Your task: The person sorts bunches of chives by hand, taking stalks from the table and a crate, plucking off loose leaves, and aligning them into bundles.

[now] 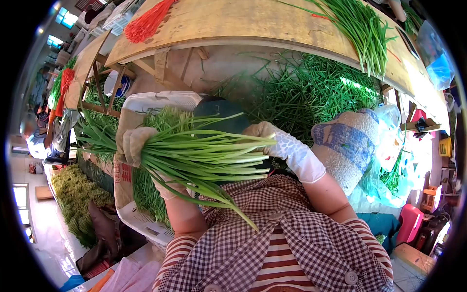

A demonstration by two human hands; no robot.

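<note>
A bunch of garlic chives [209, 151] lies across in front of my chest, leaves to the left and pale stalk ends to the right. My left hand [134, 146], in a beige work glove, is closed around the leafy part. One bent stalk droops below the others. At the cut ends is my right hand [266, 137], in a glove with a white patterned cuff; its fingers are curled in against the upper stalks, and the fingertips are partly hidden. Beneath the bunch stands a white plastic crate [160, 100] with more chives in it.
A wooden table [219, 22] runs along the far side, bearing red ties [146, 22] and a chive bundle [362, 36]. Loose greens [311, 92] cover the floor under it. A blue-white wrapped bundle [348, 146] sits at right. Another person [41, 141] is at far left.
</note>
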